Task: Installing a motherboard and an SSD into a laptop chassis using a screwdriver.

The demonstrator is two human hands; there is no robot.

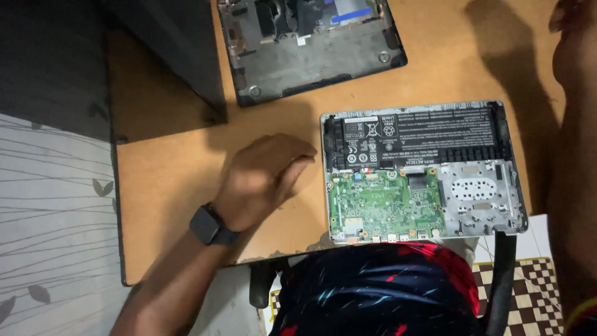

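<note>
An opened silver laptop base (513, 205) lies on the wooden table (168, 186) with its insides up. It shows a black battery (429, 134) along the far side and a green circuit board (385, 202) near me. My left hand (264, 177) rests on the table just left of the laptop's edge, fingers curled in, with nothing visible in them. A black watch (208, 225) is on that wrist. My right forearm runs up the right edge of the view. Only part of my right hand (569, 18) shows at the top right corner, above the table and away from the laptop.
A second, dark laptop shell (311, 62) lies open at the table's far side. A dark box-like object (168, 50) stands at the far left. A grey leaf-patterned cloth (50, 205) lies left of the table. My lap (373, 286) and a checkered mat (535, 292) are below.
</note>
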